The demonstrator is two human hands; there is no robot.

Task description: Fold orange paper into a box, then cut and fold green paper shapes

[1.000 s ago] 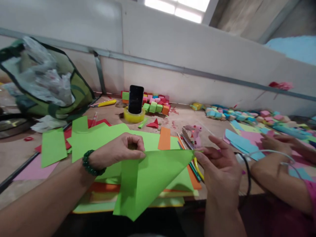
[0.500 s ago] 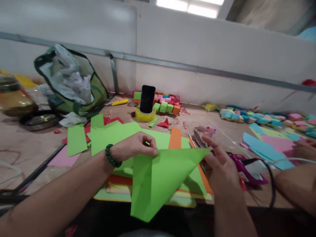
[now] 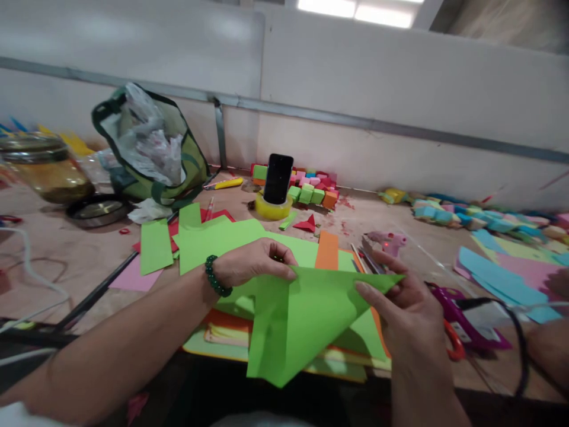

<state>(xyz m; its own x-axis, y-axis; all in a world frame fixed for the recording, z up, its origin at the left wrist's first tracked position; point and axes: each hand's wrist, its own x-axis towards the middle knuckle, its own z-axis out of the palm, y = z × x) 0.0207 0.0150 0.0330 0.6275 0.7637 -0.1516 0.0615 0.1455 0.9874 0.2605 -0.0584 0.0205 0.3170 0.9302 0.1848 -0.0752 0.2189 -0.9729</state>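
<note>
A sheet of bright green paper (image 3: 317, 314), folded over along its top edge, is held up in front of me. My left hand (image 3: 262, 264) pinches that top edge between thumb and fingers; a green bead bracelet (image 3: 216, 277) circles the wrist. At the pointed right corner, my right hand (image 3: 400, 296) grips the paper with its thumb in front and its fingers behind. Beneath lie more green sheets (image 3: 222, 240) and an orange strip (image 3: 328, 250) on a stack of coloured paper (image 3: 226, 335).
A phone (image 3: 278, 178) leans upright in a yellow tape roll (image 3: 273, 207). Behind are folded paper blocks (image 3: 306, 194) and a yellow cutter (image 3: 229, 183). A pink glue gun (image 3: 387, 240) and red-handled scissors (image 3: 454, 341) lie rightward. A green bag (image 3: 193, 160) stands left; another person's hand (image 3: 549, 350) shows far right.
My right thumb has come onto the front of the paper near its right corner. The left hand keeps its pinch. The whole view has shifted slightly, so things sit further right.
</note>
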